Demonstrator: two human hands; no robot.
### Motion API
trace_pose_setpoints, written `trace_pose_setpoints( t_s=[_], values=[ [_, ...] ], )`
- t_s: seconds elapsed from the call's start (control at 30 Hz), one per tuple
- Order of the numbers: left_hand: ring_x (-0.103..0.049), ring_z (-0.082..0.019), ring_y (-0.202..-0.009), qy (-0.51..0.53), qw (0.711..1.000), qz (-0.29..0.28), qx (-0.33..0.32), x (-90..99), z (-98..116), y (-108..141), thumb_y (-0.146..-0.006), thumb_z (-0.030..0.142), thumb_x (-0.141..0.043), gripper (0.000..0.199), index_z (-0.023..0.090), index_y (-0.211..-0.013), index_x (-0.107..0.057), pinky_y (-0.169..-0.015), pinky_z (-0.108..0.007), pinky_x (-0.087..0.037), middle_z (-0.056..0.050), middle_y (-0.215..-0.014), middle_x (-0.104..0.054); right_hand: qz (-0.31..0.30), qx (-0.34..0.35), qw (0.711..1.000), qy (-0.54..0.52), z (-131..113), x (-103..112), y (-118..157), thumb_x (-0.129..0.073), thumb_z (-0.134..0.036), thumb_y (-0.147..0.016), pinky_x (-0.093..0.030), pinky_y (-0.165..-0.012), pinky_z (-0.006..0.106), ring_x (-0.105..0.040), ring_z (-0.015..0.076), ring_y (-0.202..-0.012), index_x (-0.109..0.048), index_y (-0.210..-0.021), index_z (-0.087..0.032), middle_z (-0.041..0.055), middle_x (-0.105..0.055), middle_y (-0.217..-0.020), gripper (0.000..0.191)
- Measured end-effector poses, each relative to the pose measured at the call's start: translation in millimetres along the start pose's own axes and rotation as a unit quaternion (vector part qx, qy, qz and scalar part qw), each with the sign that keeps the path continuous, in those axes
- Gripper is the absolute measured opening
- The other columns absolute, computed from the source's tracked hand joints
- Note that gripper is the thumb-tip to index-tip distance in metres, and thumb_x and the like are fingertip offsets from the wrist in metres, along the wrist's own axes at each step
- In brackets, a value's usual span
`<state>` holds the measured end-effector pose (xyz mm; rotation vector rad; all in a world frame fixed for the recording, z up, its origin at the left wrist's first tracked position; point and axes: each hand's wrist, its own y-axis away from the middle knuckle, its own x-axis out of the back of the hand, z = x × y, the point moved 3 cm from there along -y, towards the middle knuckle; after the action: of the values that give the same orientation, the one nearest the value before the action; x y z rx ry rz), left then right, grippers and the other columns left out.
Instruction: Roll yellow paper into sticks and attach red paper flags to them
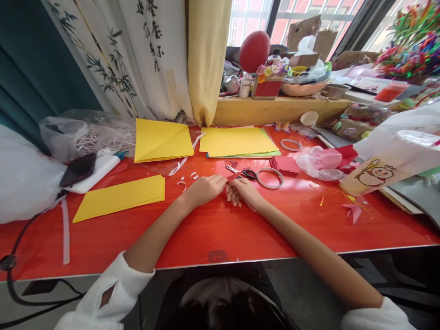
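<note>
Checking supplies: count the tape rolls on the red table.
2: near tape roll beside the scissors; far tape roll behind the red paper stack. More may be hidden.

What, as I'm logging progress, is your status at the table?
Left hand, right hand: close together at small red paper, grip unclear. Paper mostly hidden by hands. Scissors just beyond, possibly in the way.

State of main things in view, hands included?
Left hand: fingers bent, pinching red paper
Right hand: fingers curled, at the same paper
Scissors: lying flat, blade opening unclear
Near tape roll: lying flat
Phone: lying, dark side up
Balloon: inflated
Near yellow sheets: stacked, flat
</note>
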<state>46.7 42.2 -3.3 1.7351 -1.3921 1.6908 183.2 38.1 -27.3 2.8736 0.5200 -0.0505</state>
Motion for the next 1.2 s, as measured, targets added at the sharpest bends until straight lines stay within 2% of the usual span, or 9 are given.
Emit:
trace_pose_setpoints(
  t_s=[0.1,0.23,0.33,0.43,0.63,0.77,0.93,1.1,1.2],
  values=[
    [-0.062,-0.015,-0.083,0.023,1.0,-0.005,0.014,-2.3,1.5,-0.1,-0.094,0.019,-0.034,0.025,0.011,-0.102,-0.056,-0.069,-0.025,-0.049,-0.008,-0.092,-0.064,0.008,0.011,1.0,0.021,0.0,0.9,-0.2,-0.041,-0.024,-0.074,-0.028,-0.024,0.017,-0.048,0.0089,-0.029,-0.051,-0.058,-0.017,0.0015,-0.06,-0.045,0.02],
    [-0.062,-0.013,-0.08,0.049,0.997,-0.001,0.062,-3.8,0.7,-1.9,-0.094,0.019,-0.034,0.024,0.012,-0.102,-0.055,-0.071,-0.023,-0.049,-0.005,-0.09,-0.063,0.041,0.045,0.996,0.059,-1.9,0.7,-0.3,-0.044,-0.022,-0.075,-0.033,-0.026,0.017,-0.049,0.0081,-0.03,-0.051,-0.06,-0.017,-0.0004,-0.06,-0.047,0.017],
    [-0.061,-0.014,-0.081,0.058,0.994,0.003,0.094,-3.1,1.9,-3.7,-0.095,0.02,-0.031,0.025,0.012,-0.102,-0.054,-0.072,-0.024,-0.048,-0.006,-0.09,-0.062,0.074,0.062,0.991,0.089,-3.3,0.1,0.1,-0.047,-0.021,-0.075,-0.037,-0.028,0.017,-0.049,0.0076,-0.03,-0.049,-0.059,-0.018,-0.0016,-0.059,-0.046,0.017],
    [-0.06,-0.016,-0.08,0.062,0.993,-0.003,0.1,-2.4,7.4,-5.0,-0.094,0.019,-0.031,0.026,0.011,-0.095,-0.055,-0.07,-0.026,-0.048,-0.007,-0.086,-0.06,0.086,0.06,0.989,0.108,-2.8,-0.3,-0.1,-0.045,-0.019,-0.076,-0.037,-0.028,0.018,-0.048,0.0084,-0.029,-0.049,-0.055,-0.018,-0.0012,-0.057,-0.042,0.022],
    [-0.059,-0.018,-0.072,0.082,0.993,-0.023,0.087,-4.3,14.9,-6.2,-0.093,0.02,-0.035,0.025,0.01,-0.083,-0.056,-0.064,-0.028,-0.047,-0.008,-0.08,-0.059,0.062,0.047,0.99,0.114,-0.9,0.1,-1.7,-0.043,-0.018,-0.076,-0.034,-0.026,0.018,-0.048,0.0093,-0.027,-0.05,-0.049,-0.017,0.0014,-0.055,-0.038,0.028],
    [-0.06,-0.016,-0.076,0.126,0.987,-0.005,0.102,-4.9,6.7,-6.4,-0.094,0.021,-0.035,0.026,0.01,-0.092,-0.058,-0.07,-0.027,-0.049,-0.008,-0.085,-0.061,0.045,0.03,0.995,0.085,-2.3,1.6,-1.2,-0.044,-0.018,-0.074,-0.033,-0.026,0.016,-0.05,0.0089,-0.029,-0.049,-0.052,-0.017,0.0005,-0.057,-0.04,0.023],
    [-0.062,-0.01,-0.089,0.205,0.975,0.016,0.09,-1.7,-7.2,-4.9,-0.094,0.017,-0.037,0.025,0.015,-0.105,-0.059,-0.081,-0.022,-0.049,-0.004,-0.098,-0.066,0.03,0.008,0.999,0.041,-4.3,6.3,-1.9,-0.042,-0.02,-0.074,-0.034,-0.028,0.015,-0.051,0.0082,-0.031,-0.054,-0.064,-0.016,-0.0005,-0.059,-0.045,0.016],
    [-0.063,-0.013,-0.09,0.237,0.967,0.018,0.086,0.5,-10.8,-4.6,-0.093,0.022,-0.041,0.024,0.015,-0.101,-0.062,-0.082,-0.026,-0.049,-0.004,-0.099,-0.068,0.004,-0.005,1.0,0.026,-2.4,8.6,-3.7,-0.044,-0.024,-0.074,-0.033,-0.027,0.016,-0.051,0.0086,-0.032,-0.055,-0.064,-0.015,0.0011,-0.06,-0.046,0.017],
    [-0.063,-0.012,-0.089,0.247,0.966,0.009,0.08,-0.1,-9.2,-5.1,-0.093,0.023,-0.04,0.025,0.015,-0.098,-0.063,-0.082,-0.025,-0.048,-0.003,-0.097,-0.068,0.007,-0.001,1.0,0.025,-0.1,10.2,-5.0,-0.042,-0.025,-0.075,-0.033,-0.027,0.016,-0.05,0.0087,-0.031,-0.055,-0.063,-0.015,0.0012,-0.06,-0.046,0.02]
  ],
)
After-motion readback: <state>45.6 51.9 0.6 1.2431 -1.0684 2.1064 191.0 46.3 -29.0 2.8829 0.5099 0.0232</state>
